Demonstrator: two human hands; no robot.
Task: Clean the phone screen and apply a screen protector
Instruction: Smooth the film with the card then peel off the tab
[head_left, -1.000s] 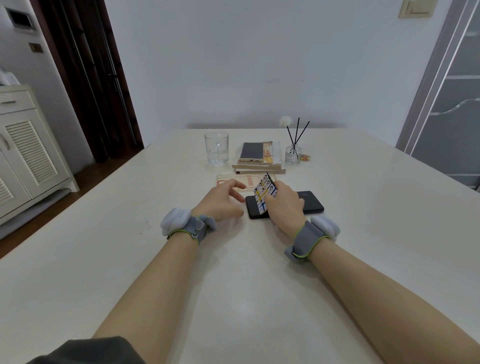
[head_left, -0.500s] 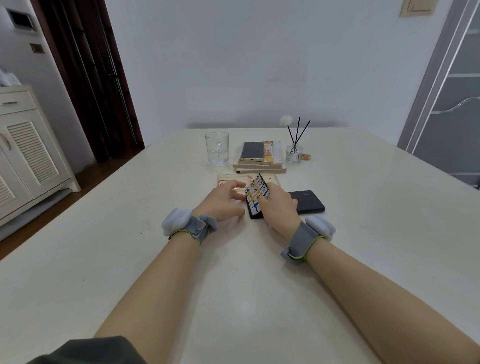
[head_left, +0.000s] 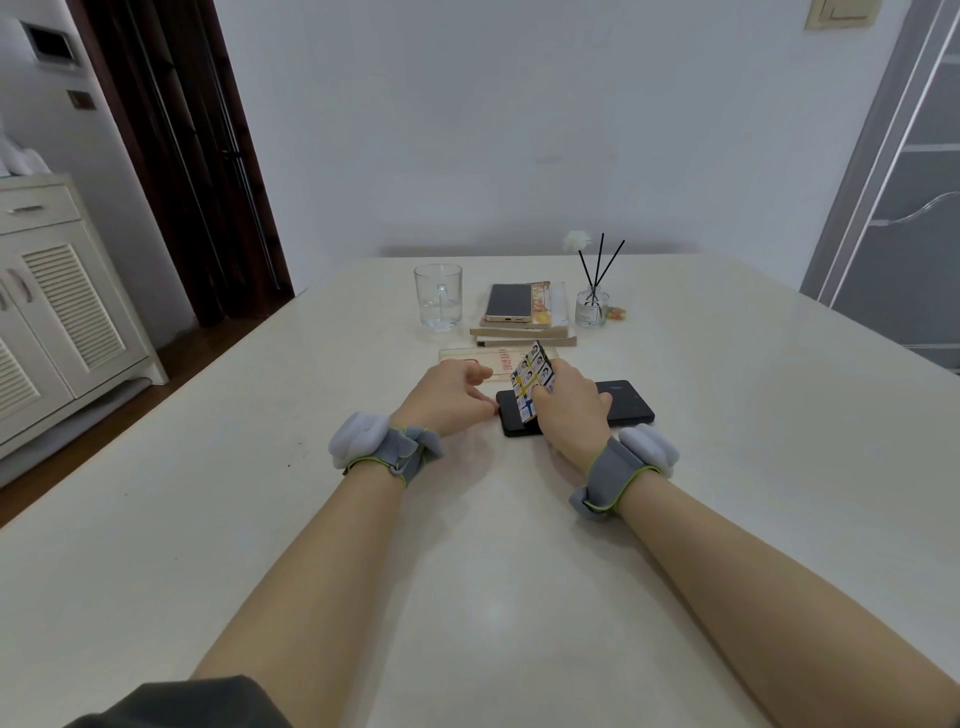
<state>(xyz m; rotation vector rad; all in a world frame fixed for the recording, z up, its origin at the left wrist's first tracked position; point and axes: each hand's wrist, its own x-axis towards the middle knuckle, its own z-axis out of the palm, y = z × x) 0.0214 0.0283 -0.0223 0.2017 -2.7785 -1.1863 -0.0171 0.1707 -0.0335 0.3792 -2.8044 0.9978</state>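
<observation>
Glossy black phone; smooth matt table

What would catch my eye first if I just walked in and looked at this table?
Most likely the two hands at the middle of the table: the right hand tilts a colourful printed card against a black phone lying flat, while the left hand rests at the phone's left end. Both wrists wear grey padded bands. Behind them stand a glass mug and a second phone on stacked books.

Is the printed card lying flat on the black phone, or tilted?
Tilted: the printed card stands on edge on the black phone, gripped by the right hand.
</observation>
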